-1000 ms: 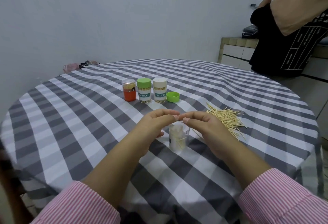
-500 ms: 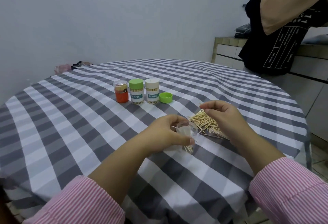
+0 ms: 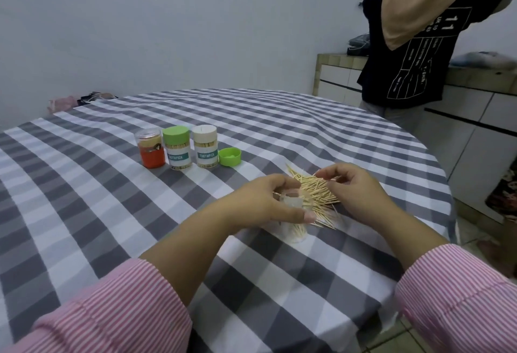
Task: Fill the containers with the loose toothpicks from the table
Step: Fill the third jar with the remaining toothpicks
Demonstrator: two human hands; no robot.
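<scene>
We had a single view, a wide-angle camera worn on the person's head, looking forward and down across the round tabletop [image 3: 84, 173] with its grey-and-white checked cloth. It sat close to the work: both striped sleeves filled the bottom corners, and the left hand [image 3: 268, 204] and right hand [image 3: 355, 193] lay just below the middle of the frame. The far edge of the tabletop curved across the upper half, bent by the lens. Beyond it the camera faced a pale wall, with a tiled counter [image 3: 335, 64] and a standing person [image 3: 405, 72] at upper right. No second view shared the scene.
</scene>
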